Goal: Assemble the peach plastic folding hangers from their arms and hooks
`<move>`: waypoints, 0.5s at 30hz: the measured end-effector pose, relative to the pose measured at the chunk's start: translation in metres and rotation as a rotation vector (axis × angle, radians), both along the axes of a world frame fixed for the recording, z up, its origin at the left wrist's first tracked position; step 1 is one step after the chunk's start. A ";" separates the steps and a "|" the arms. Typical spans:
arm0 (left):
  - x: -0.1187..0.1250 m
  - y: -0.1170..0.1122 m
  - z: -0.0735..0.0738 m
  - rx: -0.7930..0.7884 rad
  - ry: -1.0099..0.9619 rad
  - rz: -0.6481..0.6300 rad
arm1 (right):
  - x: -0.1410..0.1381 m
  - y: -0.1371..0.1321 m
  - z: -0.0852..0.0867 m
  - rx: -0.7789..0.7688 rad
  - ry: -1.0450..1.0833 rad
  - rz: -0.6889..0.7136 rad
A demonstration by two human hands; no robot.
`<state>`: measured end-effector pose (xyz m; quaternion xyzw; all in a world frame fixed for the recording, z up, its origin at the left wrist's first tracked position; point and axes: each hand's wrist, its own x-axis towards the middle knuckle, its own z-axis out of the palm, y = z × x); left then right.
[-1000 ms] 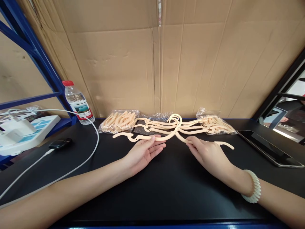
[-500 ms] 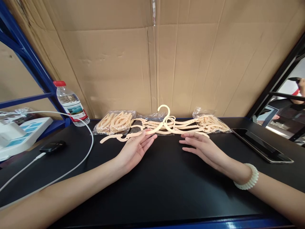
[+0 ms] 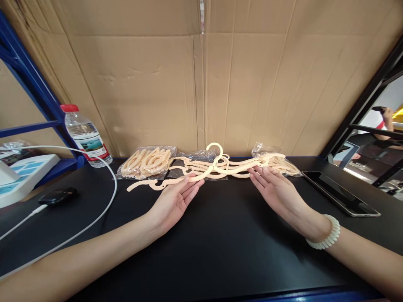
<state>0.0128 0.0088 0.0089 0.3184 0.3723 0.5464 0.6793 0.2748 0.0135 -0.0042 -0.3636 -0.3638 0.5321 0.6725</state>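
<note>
A cream plastic clothes hanger [image 3: 231, 171] is spread out above the black table, its hook pointing up. My left hand [image 3: 174, 200] pinches its left arm between thumb and fingers. The right arm of the hanger is pinched by my right hand [image 3: 278, 188], which wears a pale beaded bracelet. Behind it, several more hangers [image 3: 192, 168] lie on the table, partly hidden by the held one. A clear bag of folded hanger parts [image 3: 147, 161] is at the left, and a second opened bag [image 3: 285, 162] at the right.
A water bottle [image 3: 88, 140] with a red cap stands at the left, near a white power strip [image 3: 34, 174], a black case [image 3: 59, 195] and a looping white cable [image 3: 108, 205]. A phone [image 3: 341, 193] lies at the right. Cardboard [image 3: 151, 84] walls the back; a person [image 3: 382, 126] shows beyond the frame.
My right hand has risen and moved right, and now grips the hanger's right arm, which has swung upward and outward. The left hand keeps its hold, and the view has shifted slightly.
</note>
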 end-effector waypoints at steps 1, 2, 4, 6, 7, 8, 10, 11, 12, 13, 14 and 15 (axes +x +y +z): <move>0.001 0.000 0.000 -0.006 0.003 0.000 | 0.001 0.000 0.001 0.011 -0.022 -0.016; 0.001 -0.001 0.000 -0.013 0.006 0.002 | 0.001 0.001 0.001 0.024 -0.037 -0.033; 0.003 -0.002 0.000 -0.026 0.008 0.003 | 0.002 0.002 0.001 0.040 -0.049 -0.059; 0.004 -0.003 0.002 -0.031 0.006 0.003 | 0.002 0.002 0.000 0.028 -0.057 -0.071; 0.005 -0.004 0.002 -0.030 0.004 0.002 | 0.002 0.003 0.000 0.016 -0.071 -0.065; 0.005 -0.005 0.003 -0.028 0.002 -0.001 | 0.001 0.002 0.001 0.007 -0.094 -0.052; 0.006 -0.006 0.004 -0.021 0.002 -0.006 | -0.001 0.001 0.001 0.005 -0.167 -0.011; 0.005 -0.006 0.004 -0.017 0.003 -0.008 | -0.002 -0.001 0.002 0.011 -0.213 0.016; 0.005 -0.006 0.004 -0.014 0.003 -0.010 | -0.004 -0.003 0.002 0.019 -0.263 0.048; 0.004 -0.006 0.004 -0.009 0.001 -0.011 | -0.006 -0.005 0.003 0.023 -0.310 0.083; 0.004 -0.006 0.003 -0.003 -0.002 -0.012 | -0.007 -0.007 0.003 0.023 -0.355 0.122; 0.003 -0.006 0.003 0.004 -0.005 -0.014 | -0.009 -0.009 0.003 0.019 -0.397 0.159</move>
